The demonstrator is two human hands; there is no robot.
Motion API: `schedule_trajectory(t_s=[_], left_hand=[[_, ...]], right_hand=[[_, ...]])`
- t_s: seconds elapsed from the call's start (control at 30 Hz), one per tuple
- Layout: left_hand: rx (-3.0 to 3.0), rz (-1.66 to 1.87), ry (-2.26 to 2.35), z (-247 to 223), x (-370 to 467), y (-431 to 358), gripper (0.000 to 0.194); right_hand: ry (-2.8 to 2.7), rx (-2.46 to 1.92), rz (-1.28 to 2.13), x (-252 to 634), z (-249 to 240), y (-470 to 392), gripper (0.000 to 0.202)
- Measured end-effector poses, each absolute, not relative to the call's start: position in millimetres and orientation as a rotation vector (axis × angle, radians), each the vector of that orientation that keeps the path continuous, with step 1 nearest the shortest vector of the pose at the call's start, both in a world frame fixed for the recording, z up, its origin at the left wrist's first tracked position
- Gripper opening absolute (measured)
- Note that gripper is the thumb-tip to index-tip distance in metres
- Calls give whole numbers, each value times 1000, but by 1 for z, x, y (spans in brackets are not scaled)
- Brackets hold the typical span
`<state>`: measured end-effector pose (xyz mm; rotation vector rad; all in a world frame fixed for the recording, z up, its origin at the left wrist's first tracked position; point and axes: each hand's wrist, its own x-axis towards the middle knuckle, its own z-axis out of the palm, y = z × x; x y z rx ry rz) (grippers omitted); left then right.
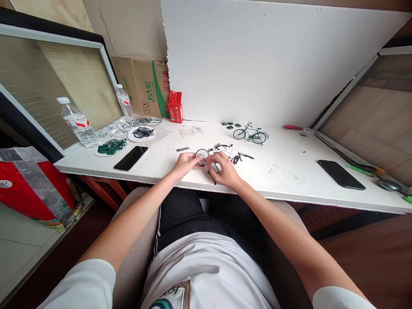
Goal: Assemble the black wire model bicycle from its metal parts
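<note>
My left hand (187, 164) pinches a small model bicycle wheel (202, 153), with thin spokes and a dark rim, just above the table's front part. My right hand (225, 170) is closed at the wheel's right side, thumb and fingertips together; what lies between them is too small to make out. Below its fingers a thin black part (212, 176) sticks out, partly hidden by the hand. Just beyond are loose black bicycle pieces (238, 157). Farther back stands an assembled dark green model bicycle (250, 134).
Plates of green parts (111, 146) and black parts (142, 132) lie at left, near a phone (130, 158) and a water bottle (78, 124). Another black phone (341, 174) rests at right. A small red box (175, 106) stands before a white board (281, 62).
</note>
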<state>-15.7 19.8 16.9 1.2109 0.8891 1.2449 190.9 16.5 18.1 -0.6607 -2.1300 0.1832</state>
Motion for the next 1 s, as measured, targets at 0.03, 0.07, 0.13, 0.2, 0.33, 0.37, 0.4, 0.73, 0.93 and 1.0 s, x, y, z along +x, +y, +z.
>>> schedule_trajectory(t_s=[0.03, 0.07, 0.13, 0.2, 0.33, 0.37, 0.4, 0.73, 0.93, 1.0], left_hand=[[1212, 1246, 888, 17, -16, 20, 47], [1214, 1246, 889, 17, -16, 20, 46], [1215, 1246, 892, 16, -16, 20, 46], [1212, 1248, 894, 15, -16, 21, 47], [1214, 1256, 894, 13, -16, 22, 46], [1216, 1258, 895, 13, -16, 22, 45], [1217, 1258, 896, 12, -16, 22, 45], [1222, 1253, 908, 14, -16, 21, 45], [1228, 1246, 902, 12, -17, 22, 45], [1225, 1244, 902, 11, -17, 23, 45]], right_hand=[[-2133, -662, 185, 191, 18, 16, 33], [-2134, -662, 186, 191, 18, 17, 33], [-2138, -650, 186, 191, 17, 17, 32], [-2155, -634, 179, 192, 16, 18, 33], [-2210, -624, 141, 193, 11, 23, 39], [-2218, -619, 131, 193, 10, 24, 41], [-2223, -613, 124, 193, 9, 25, 42], [-2222, -604, 133, 192, 9, 25, 46], [-2212, -614, 134, 192, 8, 27, 39], [-2214, -607, 132, 193, 7, 28, 34]])
